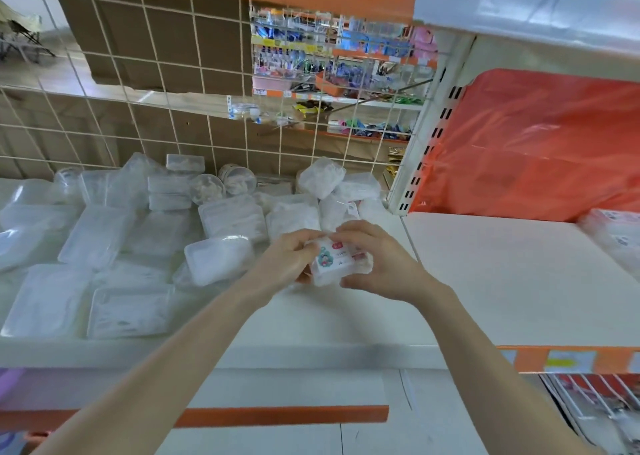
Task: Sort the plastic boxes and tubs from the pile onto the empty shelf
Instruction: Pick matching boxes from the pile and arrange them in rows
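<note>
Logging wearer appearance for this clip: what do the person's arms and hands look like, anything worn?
Nothing worn shows. The left hand and right hand are ungloved, no rings visible. The left forearm and right forearm are bare to the frame edge: no sleeves, watch or wristband.

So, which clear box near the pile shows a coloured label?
The small box gripped by the left hand and right hand; those in the pile look plain.

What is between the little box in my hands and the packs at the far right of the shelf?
In the head view, only bare white shelf lies between the box and the packs; nothing stands on that stretch.
</note>
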The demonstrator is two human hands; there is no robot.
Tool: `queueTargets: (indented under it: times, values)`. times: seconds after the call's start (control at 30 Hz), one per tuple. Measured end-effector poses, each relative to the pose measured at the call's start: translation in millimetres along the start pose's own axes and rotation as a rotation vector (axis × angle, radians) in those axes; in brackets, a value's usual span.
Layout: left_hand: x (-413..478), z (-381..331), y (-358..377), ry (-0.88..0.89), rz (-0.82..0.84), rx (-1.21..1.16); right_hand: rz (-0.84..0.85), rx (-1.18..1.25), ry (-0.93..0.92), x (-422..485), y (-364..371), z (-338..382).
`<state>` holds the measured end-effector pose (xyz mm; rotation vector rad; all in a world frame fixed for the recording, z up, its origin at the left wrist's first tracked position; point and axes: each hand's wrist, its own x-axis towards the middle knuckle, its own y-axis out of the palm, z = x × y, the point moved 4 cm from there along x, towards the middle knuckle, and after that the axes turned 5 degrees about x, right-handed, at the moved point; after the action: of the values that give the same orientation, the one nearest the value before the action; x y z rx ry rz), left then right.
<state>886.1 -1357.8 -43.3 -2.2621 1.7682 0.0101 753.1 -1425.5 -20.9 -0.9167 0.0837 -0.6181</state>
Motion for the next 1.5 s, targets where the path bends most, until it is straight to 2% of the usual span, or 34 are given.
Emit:
queueTargets:
  times: [0.17,0.23,0.43,0.6,0.73,0.77,0.83,0.9,0.97,1.0,1.07,1.13,1.23,1.4,1.5]
  values:
    - [-0.5,-0.3,-0.5,0.300,-0.163,0.693,0.002,-0.146,0.204,-12.4,11.0,-26.6]
    - [-1.2,1.9,-1.8,0.372,-0.187,0.869,0.026,-0.192,0.286,-18.4,17.4,-36.3]
    - [11.9,-0.5,-19.1,0.448,-0.362,1.163,0.066,-0.283,0.436,-24.9,28.7,-45.1]
    - [40.3,-3.5,-18.2,0.292,-0.278,1.379,-0.067,-0.176,0.403,-16.3,25.2,-36.0]
    - [48.9,-5.6,-13.2,0.293,-0.248,1.473,-0.168,-0.095,0.380,-9.4,19.9,-28.7]
    - [48.0,-7.6,-13.6,0.307,-0.255,1.436,-0.191,-0.056,0.370,-8.3,18.2,-27.5]
    - [43.0,-16.1,-18.6,0.337,-0.305,1.124,-0.263,0.059,0.355,-7.0,13.9,-23.8]
    - [36.1,-22.8,-24.9,0.317,-0.302,0.525,-0.348,0.175,0.348,-4.5,9.5,-19.2]
    - [29.1,-22.3,-26.6,0.289,-0.199,-0.097,-0.387,0.306,0.372,0.2,7.1,-12.3]
    - [26.1,-20.8,-26.5,0.291,-0.136,-0.310,-0.387,0.406,0.398,3.3,7.5,-8.6]
    - [22.7,-17.4,-25.8,0.331,-0.011,-0.542,-0.352,0.698,0.472,9.0,10.6,-0.4]
    - [19.2,-15.5,-27.0,0.395,0.065,-0.611,-0.294,0.998,0.518,14.2,15.4,8.5]
    - [12.2,-12.1,-29.2,0.444,0.108,-0.577,-0.292,1.182,0.504,19.6,16.6,17.8]
    - [-0.4,-8.3,-36.7,0.444,0.063,-0.336,-0.370,1.120,0.477,19.7,11.4,18.7]
    - [-3.5,-8.0,-39.2,0.433,0.050,-0.301,-0.406,1.074,0.468,18.1,10.9,17.9]
